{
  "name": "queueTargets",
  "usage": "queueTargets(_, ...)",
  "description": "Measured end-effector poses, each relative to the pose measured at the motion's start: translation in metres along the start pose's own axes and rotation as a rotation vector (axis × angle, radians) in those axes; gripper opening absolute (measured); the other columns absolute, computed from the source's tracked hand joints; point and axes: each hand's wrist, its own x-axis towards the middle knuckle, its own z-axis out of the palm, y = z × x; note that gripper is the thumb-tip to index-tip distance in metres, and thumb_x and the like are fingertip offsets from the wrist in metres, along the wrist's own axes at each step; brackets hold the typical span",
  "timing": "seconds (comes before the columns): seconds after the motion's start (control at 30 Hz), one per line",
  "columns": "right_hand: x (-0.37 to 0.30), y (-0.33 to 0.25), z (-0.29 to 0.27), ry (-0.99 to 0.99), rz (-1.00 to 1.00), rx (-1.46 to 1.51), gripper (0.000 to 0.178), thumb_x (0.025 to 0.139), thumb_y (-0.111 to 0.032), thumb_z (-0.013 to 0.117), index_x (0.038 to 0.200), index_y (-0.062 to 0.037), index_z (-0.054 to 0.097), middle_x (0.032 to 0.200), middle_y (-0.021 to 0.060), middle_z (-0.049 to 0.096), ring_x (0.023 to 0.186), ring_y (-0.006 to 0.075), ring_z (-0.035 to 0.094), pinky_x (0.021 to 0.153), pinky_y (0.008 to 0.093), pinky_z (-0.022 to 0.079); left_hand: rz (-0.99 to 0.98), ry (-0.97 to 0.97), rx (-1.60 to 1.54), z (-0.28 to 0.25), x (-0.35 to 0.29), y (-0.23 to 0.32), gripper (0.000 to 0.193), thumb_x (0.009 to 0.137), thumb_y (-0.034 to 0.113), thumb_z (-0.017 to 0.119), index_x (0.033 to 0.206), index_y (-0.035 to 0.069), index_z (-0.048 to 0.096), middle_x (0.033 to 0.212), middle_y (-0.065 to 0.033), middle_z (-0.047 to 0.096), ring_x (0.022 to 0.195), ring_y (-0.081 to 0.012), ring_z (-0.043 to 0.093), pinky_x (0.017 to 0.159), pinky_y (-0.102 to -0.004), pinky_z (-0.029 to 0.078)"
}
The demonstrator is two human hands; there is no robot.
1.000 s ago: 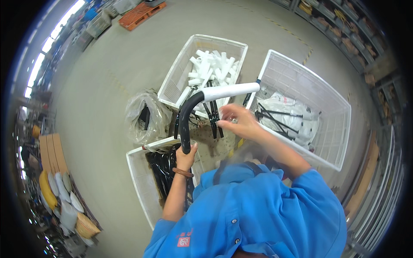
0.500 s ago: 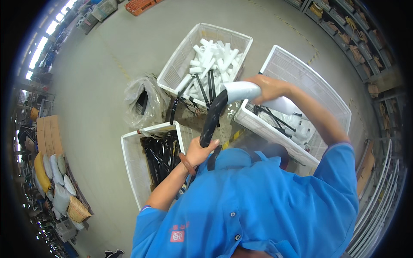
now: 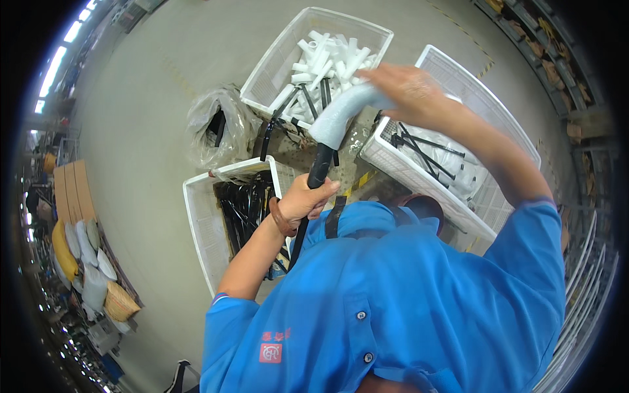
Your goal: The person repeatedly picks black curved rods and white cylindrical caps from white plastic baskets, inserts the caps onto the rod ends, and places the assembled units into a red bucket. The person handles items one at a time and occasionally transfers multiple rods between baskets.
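A curved black bar (image 3: pixel 320 164) stands upright in front of me, and the fingers of my left hand (image 3: pixel 309 198) are wrapped round its lower part. Its thinner black lower end (image 3: pixel 299 243) comes out below that hand, against my shirt. A white foam sleeve (image 3: pixel 337 116) covers the upper, bent part of the bar. My right hand (image 3: pixel 411 95) curls over the sleeve's far end, slightly blurred, hiding that end.
White foam tubes (image 3: pixel 331 57) fill a white crate (image 3: pixel 267 73) ahead, with black bars at its near edge. Another crate (image 3: pixel 429 206) at right holds wrapped parts and black bars. Black parts lie in the left crate (image 3: pixel 200 226). A clear plastic bag (image 3: pixel 239 128) stands between.
The white foam sleeve now sits further down the black bar, closer to my left hand, leaving less black showing. My right hand has moved up along with the sleeve's outer end.
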Motion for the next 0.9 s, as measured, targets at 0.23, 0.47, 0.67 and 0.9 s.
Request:
queueTargets(0.23,-0.022,0.001,-0.005,-0.268,0.325,0.108,0.043,0.073,-0.011,0.071,0.114,-0.0136,0.059,0.091,0.0137,0.070,0.089,0.0372,0.067,0.075,0.0480,0.052,-0.007,0.010,0.100,0.029,-0.004,0.001,0.026,0.090,0.024,0.073,0.079,0.007,0.057,0.057,0.0030,0.049,0.042,-0.0042,0.041,0.038,-0.0225,0.030)
queueTargets(0.47,-0.006,-0.031,-0.010,-0.409,-0.153,-0.035,0.031,0.069,-0.006,0.072,0.099,-0.0054,0.061,0.082,0.0116,0.068,0.083,0.0315,0.069,0.067,0.0430,0.053,-0.072,-0.104,0.116,0.042,0.002,-0.005,0.030,0.080,0.021,0.083,0.082,0.006,0.057,0.059,0.0025,0.052,0.042,-0.0049,0.043,0.038,-0.0229,0.030)
queueTargets(0.67,-0.024,-0.058,0.018,-0.285,-0.257,-0.298,0.021,0.074,-0.010,0.071,0.089,-0.0075,0.056,0.076,0.0046,0.061,0.074,0.0219,0.068,0.064,0.0308,0.051,-0.191,-0.246,0.013,0.020,0.015,-0.021,0.029,0.083,0.010,0.076,0.099,0.006,0.052,0.064,0.0010,0.049,0.041,-0.0062,0.038,0.037,-0.0239,0.025)
queueTargets(0.9,-0.046,-0.051,0.067,-0.262,-0.212,-0.090,0.020,0.070,-0.017,0.067,0.086,-0.0120,0.056,0.080,0.0008,0.061,0.082,0.0218,0.065,0.073,0.0350,0.047,-0.252,-0.536,-0.294,0.007,0.067,-0.021,0.030,0.090,0.018,0.069,0.110,0.006,0.051,0.071,-0.0021,0.050,0.050,-0.0072,0.043,0.043,-0.0220,0.032)
